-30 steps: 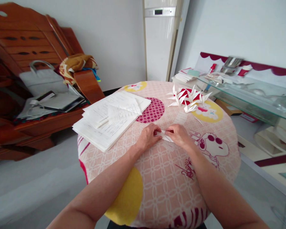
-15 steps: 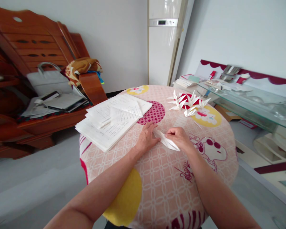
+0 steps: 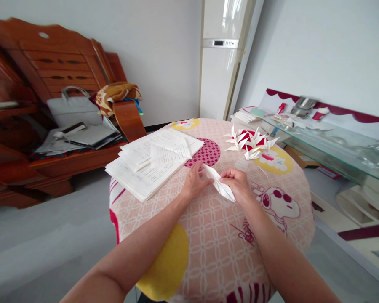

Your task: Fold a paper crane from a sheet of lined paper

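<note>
A folded white paper piece [image 3: 219, 185] is lifted off the round table [image 3: 214, 235], which wears a pink patterned cloth. My right hand [image 3: 238, 185] pinches its right side, fingers closed on it. My left hand [image 3: 196, 183] rests on the cloth at the paper's left end, fingers mostly stretched out and touching the paper. Several finished white paper cranes [image 3: 251, 141] sit at the far right of the table. A stack of printed sheets [image 3: 153, 162] lies at the far left.
A wooden bench [image 3: 50, 126] with a grey bag [image 3: 74, 109], papers and a brown blanket stands to the left. A tall white air-conditioner unit [image 3: 219, 63] is behind the table. On the right, a glass shelf [image 3: 328, 134] holds cups and papers.
The folded paper has been raised from lying flat and turned up at an angle in my right hand. My left hand opened and slid a little left. The camera tilted down slightly.
</note>
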Tool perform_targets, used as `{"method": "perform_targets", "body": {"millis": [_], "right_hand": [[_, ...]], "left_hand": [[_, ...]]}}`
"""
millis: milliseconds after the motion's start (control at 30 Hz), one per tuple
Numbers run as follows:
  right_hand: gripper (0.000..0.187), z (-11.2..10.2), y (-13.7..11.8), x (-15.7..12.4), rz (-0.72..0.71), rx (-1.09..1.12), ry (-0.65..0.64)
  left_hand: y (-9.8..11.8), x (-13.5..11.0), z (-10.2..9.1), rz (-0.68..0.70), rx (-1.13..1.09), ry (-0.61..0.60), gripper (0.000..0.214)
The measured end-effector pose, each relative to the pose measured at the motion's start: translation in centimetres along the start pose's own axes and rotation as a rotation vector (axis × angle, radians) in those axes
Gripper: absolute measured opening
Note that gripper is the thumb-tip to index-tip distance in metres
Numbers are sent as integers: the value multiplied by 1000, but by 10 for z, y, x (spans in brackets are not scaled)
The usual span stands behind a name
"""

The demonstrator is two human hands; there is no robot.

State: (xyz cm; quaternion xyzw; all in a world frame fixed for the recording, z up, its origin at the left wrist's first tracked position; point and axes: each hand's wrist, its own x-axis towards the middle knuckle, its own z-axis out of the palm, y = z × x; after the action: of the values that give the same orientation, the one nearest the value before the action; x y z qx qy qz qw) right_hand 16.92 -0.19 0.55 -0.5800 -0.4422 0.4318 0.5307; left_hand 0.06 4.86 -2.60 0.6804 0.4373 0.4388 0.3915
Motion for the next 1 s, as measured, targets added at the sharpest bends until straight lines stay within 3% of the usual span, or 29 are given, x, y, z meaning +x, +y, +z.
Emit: {"method": "perform_targets", "body": {"millis": [133,233,300,500,700,1000], "right_hand": [[23,12,-1,-4,-59,92,116],[24,19,2,-5,-91,115,136],[24,21,4,-6,-110,116,130],[20,19,5,-6,-151,-9,85],[18,20,3,-7,-213,-132,81],[18,27,3,-11,-274,21,61]], "left_hand": [[4,1,-1,-131,-303,-40,63],[9,-3,0,-230,-340,-135,35],[11,-4,0,-256,-331,-148,34],[20,-6,-4,-190,-236,-87,30],[26,-9,-5,-16,-70,36,19],[31,-13,-3,25,-172,135,18]]}}
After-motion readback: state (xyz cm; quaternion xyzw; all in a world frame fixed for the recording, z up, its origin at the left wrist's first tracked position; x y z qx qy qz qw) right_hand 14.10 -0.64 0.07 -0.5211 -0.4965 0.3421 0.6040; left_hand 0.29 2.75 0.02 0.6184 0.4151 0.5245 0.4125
